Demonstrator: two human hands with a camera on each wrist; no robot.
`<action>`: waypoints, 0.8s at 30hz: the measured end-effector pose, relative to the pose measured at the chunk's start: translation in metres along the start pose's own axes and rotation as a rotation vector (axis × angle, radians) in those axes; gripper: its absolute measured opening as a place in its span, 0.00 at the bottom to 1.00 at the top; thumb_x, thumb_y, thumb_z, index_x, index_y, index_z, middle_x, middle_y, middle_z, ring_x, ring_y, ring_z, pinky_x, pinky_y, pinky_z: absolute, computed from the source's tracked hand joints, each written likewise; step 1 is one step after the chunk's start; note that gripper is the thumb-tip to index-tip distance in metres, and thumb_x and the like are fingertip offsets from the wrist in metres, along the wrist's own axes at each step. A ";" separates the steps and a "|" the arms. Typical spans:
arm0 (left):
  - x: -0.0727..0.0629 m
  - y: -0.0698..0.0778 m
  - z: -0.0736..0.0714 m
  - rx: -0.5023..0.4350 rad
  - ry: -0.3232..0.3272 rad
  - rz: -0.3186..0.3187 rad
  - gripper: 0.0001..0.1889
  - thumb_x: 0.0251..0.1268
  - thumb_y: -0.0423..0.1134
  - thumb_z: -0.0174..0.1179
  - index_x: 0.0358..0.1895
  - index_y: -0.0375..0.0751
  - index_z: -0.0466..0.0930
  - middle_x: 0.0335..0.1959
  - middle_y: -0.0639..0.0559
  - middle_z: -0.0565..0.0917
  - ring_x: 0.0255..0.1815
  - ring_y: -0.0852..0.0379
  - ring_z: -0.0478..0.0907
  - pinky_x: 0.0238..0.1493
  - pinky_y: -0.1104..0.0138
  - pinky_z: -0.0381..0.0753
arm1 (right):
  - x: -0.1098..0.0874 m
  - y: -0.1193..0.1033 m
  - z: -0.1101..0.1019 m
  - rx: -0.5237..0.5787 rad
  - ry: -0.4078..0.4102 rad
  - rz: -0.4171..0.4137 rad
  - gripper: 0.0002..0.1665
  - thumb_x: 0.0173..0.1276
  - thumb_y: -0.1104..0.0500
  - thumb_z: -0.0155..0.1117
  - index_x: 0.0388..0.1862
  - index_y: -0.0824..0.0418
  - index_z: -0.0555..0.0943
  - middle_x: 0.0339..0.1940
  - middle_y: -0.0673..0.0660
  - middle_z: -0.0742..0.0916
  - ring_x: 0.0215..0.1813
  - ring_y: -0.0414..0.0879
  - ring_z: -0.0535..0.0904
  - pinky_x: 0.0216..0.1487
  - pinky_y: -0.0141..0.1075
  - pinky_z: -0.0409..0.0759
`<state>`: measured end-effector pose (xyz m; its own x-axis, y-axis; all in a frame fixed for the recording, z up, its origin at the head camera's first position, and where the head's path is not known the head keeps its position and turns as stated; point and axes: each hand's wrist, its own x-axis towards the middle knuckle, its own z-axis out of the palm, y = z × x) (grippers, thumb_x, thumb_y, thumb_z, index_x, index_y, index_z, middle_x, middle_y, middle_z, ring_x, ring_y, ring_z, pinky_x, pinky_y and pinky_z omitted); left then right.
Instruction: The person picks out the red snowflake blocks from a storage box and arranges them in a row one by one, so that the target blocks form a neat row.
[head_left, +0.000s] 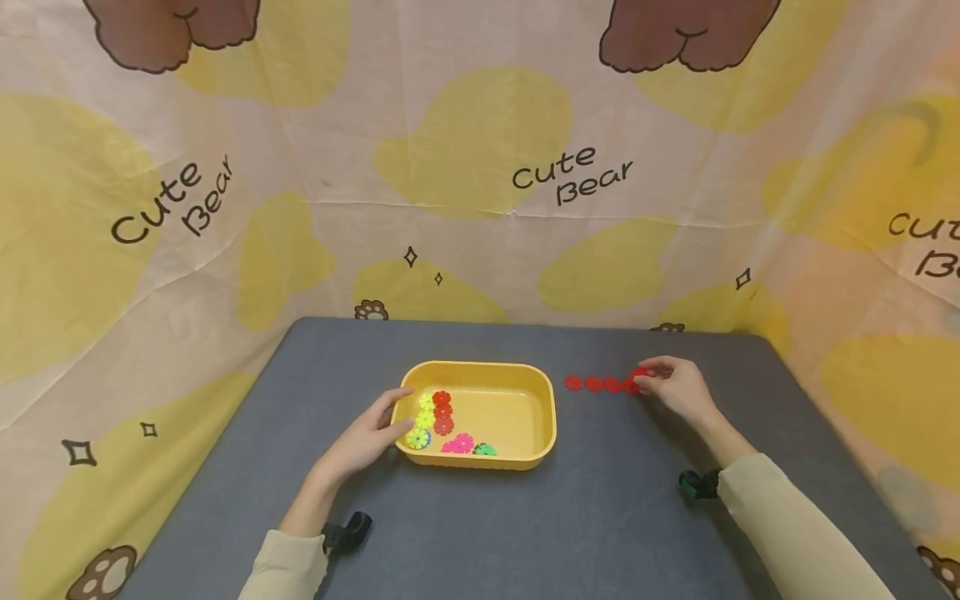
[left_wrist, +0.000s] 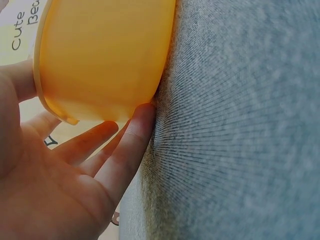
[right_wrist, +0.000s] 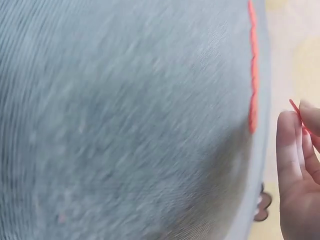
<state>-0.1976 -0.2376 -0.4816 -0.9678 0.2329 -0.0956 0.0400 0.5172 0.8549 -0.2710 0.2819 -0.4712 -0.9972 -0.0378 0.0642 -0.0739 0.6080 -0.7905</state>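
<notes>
At its left end, the yellow plastic tub [head_left: 540, 461] is held by my left hand [head_left: 366, 433]. One finger reaches over the rim near the back corner and the thumb lies near the front one. In the left wrist view, fingertips press the outside of the tub's wall [left_wrist: 105, 55]. My right hand [head_left: 681, 387] pinches a red snowflake disc [head_left: 639, 374] between thumb and fingers; the right wrist view catches the held disc [right_wrist: 294, 107] edge-on. This hand is at the right end of a row of red snowflake discs [head_left: 594, 384] on the table.
Inside the tub are yellow discs [head_left: 426, 418], red discs [head_left: 443, 411], pink discs [head_left: 459, 444] and a green disc [head_left: 485, 449]. The grey table [head_left: 480, 533] meets a patterned cloth [head_left: 465, 250] behind. Black wrist cameras [head_left: 348, 531] sit on both wrists.
</notes>
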 end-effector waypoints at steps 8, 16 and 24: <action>0.001 0.001 0.000 0.009 -0.002 0.007 0.31 0.75 0.49 0.59 0.76 0.52 0.62 0.80 0.40 0.56 0.78 0.32 0.56 0.70 0.38 0.62 | 0.000 0.018 -0.003 -0.073 0.000 0.029 0.21 0.70 0.61 0.70 0.56 0.74 0.80 0.45 0.69 0.88 0.37 0.52 0.89 0.38 0.41 0.86; 0.001 0.000 0.000 0.011 0.003 0.015 0.30 0.75 0.47 0.59 0.76 0.52 0.62 0.80 0.39 0.56 0.78 0.32 0.56 0.70 0.38 0.62 | 0.002 0.024 -0.004 -0.120 -0.018 0.031 0.21 0.71 0.61 0.69 0.55 0.75 0.80 0.44 0.69 0.88 0.35 0.51 0.87 0.37 0.42 0.86; -0.001 0.000 0.000 0.015 0.011 0.001 0.30 0.75 0.48 0.59 0.76 0.52 0.62 0.80 0.40 0.56 0.78 0.32 0.56 0.70 0.37 0.63 | 0.005 0.023 -0.003 -0.159 -0.041 0.038 0.19 0.73 0.61 0.66 0.55 0.74 0.80 0.44 0.68 0.87 0.33 0.49 0.86 0.35 0.43 0.85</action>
<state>-0.1968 -0.2376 -0.4819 -0.9704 0.2246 -0.0890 0.0448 0.5294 0.8472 -0.2776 0.2979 -0.4875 -0.9990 -0.0430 0.0089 -0.0374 0.7275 -0.6851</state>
